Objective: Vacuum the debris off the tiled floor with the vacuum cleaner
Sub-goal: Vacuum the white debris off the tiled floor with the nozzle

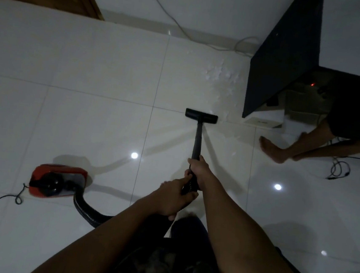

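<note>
Head view, dim light. Both hands are on the vacuum. The right hand (198,171) is wrapped round the near end of the black wand (196,142). The left hand (174,198) sits just behind it, nearer the body, fingers curled round the ribbed cuff where the hose (84,209) joins. Neither hand is free. The wand's long axis runs near to far, almost straight away from the body. The nozzle (201,115) lies flat on the tiled floor (91,83), its bar set left to right, square to the wand. The debris (221,78) shows as a pale scatter of flecks beyond the nozzle and a little to its right, spreading toward the far wall and close beside the black cabinet (285,58). A few flecks seem to lie just off the nozzle's right end, but I cannot confirm this in the low light. My reading: the coming stroke is a push along the wand's own axis, away from the body and angled slightly right. The right hand, being farther along the wand, is placed to steer, and the left to drive from behind. The red canister (58,180) stands well apart on the near left, with the hose curving from it toward the body. I cannot see the hose's whole run, so slack is unverified. Risks: the cabinet edge bounds the stroke on the right, and another person's bare foot (272,148) rests on the floor right of the wand. I judge most of the scatter not yet collected.
</note>
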Demonstrator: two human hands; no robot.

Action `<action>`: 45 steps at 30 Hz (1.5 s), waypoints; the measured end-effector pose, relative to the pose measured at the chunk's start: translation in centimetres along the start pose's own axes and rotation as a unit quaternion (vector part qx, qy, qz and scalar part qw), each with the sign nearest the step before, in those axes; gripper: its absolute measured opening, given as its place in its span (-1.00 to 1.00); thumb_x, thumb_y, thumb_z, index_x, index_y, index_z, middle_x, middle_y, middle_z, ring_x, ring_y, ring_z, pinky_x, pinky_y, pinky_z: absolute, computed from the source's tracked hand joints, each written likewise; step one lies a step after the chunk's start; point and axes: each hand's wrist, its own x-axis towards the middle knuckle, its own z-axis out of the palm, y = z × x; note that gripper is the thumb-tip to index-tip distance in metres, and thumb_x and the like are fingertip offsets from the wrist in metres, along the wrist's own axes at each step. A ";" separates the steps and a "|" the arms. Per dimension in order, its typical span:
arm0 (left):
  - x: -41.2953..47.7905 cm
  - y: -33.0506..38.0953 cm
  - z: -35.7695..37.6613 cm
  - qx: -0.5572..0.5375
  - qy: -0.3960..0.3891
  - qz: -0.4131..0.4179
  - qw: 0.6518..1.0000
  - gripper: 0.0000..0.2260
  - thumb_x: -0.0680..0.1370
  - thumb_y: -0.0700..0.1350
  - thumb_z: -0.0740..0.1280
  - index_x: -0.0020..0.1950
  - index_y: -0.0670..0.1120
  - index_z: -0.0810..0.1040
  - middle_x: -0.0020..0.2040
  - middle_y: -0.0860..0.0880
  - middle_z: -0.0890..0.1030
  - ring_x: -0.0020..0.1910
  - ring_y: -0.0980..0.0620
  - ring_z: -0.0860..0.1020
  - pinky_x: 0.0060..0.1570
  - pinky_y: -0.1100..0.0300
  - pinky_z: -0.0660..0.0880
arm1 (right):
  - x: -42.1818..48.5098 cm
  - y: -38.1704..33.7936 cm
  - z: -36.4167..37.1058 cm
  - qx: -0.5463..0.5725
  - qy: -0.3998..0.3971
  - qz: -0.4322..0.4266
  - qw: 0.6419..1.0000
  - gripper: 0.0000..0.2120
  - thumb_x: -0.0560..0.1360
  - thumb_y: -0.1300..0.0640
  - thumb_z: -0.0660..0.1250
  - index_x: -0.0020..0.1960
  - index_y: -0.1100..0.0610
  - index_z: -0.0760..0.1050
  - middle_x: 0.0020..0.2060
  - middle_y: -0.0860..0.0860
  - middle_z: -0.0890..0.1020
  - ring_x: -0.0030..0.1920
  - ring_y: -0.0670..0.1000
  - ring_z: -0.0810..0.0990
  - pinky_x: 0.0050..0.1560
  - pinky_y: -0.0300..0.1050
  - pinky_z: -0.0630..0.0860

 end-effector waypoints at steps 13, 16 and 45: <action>4.6 3.7 -6.1 -0.045 -0.011 -0.019 0.999 -0.57 0.66 0.00 0.22 0.53 0.04 0.25 -0.33 0.08 0.56 -0.53 0.10 0.56 -0.41 0.18 0.55 | 3.1 -8.3 0.8 -0.043 -0.003 -0.031 0.999 -0.43 0.68 0.22 0.23 0.64 0.01 0.16 -0.22 0.16 0.53 -0.53 -0.02 0.49 -0.55 -0.23 0.45; 6.4 4.9 -7.6 -0.049 0.001 -0.009 0.999 -0.59 0.67 -0.01 0.22 0.52 -0.01 0.28 -0.29 0.15 0.55 -0.45 0.27 0.56 -0.35 0.42 0.43 | 4.0 -10.9 0.8 -0.057 -0.013 -0.040 0.997 -0.47 0.69 0.20 0.23 0.62 0.04 0.18 -0.18 0.14 0.56 -0.44 -0.02 0.53 -0.57 -0.28 0.44; 23.8 12.1 -23.2 -0.076 0.083 -0.077 0.991 -0.42 0.67 -0.01 0.21 0.63 0.08 0.01 -0.30 0.03 0.55 -0.36 -0.04 0.58 -0.37 0.25 0.54 | 14.4 -35.2 4.5 -0.041 -0.057 -0.006 0.998 -0.33 0.69 0.16 0.25 0.67 -0.18 0.03 -0.19 0.08 0.50 -0.41 0.00 0.50 -0.49 -0.17 0.49</action>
